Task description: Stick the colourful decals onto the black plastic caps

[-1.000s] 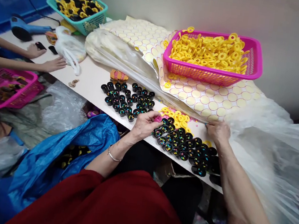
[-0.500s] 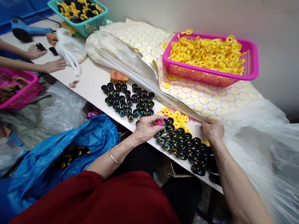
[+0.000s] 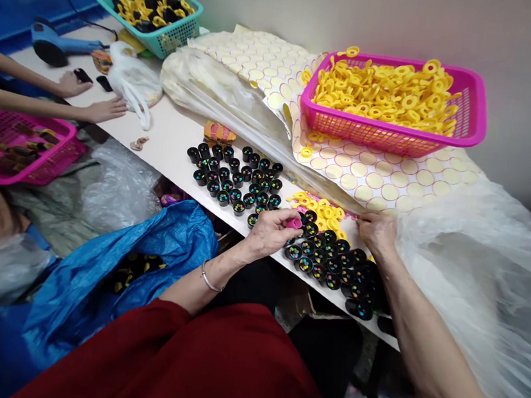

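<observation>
A small pink cup (image 3: 294,222) is held between the thumb and fingers of my left hand (image 3: 271,233), over the front edge of the table. Beside and under that hand stand several black cups (image 3: 319,256) with small coloured beads inside. My right hand (image 3: 378,232) is low at the edge of the clear plastic sheeting, its fingers bent together; what they hold, if anything, is hidden. Between my hands lie loose yellow rings (image 3: 325,214), with small pink beads scattered round them. Another group of black cups (image 3: 237,179) stands to the left.
A pink basket (image 3: 474,115) of yellow rings sits on sheets of round stickers (image 3: 368,187). Farther left are a teal basket (image 3: 171,39), a blue heat gun (image 3: 66,45) and a white bag (image 3: 134,83). Another person's hands (image 3: 105,109) rest on the table.
The view has shifted a little, so the table's contents appear farther right. My left hand still holds the pink cup, now tipped slightly differently. My right hand has barely moved.
</observation>
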Demonstrator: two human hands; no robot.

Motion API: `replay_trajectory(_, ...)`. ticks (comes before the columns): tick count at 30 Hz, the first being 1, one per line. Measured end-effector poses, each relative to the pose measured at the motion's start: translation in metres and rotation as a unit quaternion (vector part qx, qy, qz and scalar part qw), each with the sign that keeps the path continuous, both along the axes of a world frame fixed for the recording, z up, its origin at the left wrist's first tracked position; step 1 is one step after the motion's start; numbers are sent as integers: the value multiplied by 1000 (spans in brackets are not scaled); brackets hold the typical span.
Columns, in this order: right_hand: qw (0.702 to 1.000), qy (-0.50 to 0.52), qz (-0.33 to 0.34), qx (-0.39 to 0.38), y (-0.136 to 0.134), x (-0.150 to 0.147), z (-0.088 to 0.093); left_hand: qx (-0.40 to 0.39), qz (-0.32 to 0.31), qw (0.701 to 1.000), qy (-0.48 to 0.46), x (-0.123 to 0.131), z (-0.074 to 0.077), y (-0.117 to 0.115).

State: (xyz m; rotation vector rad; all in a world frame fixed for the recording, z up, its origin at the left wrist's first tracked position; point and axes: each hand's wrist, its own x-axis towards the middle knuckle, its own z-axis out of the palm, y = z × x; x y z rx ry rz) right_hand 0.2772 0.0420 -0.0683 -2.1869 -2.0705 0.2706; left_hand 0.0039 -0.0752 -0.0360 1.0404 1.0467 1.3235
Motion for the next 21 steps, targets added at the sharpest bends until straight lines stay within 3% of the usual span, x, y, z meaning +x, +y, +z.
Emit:
replay_trajectory(10,997,-57,-4,-52,-7,-18,14,-12,-1,1000,17,4,-9,-1)
replay_trajectory(15,993,-84,-23,-81,-8,-32,32,-20,-9,999,35,8,-11,-3)
replay_trajectory(18,998,-12,4,-55,-21,-46,52,-21,-13,998,54,11,-12,-4)
replay_trajectory(21,980,157,118,-28,-48,-68,74,-13,-23,997,72,13,-15,-4)
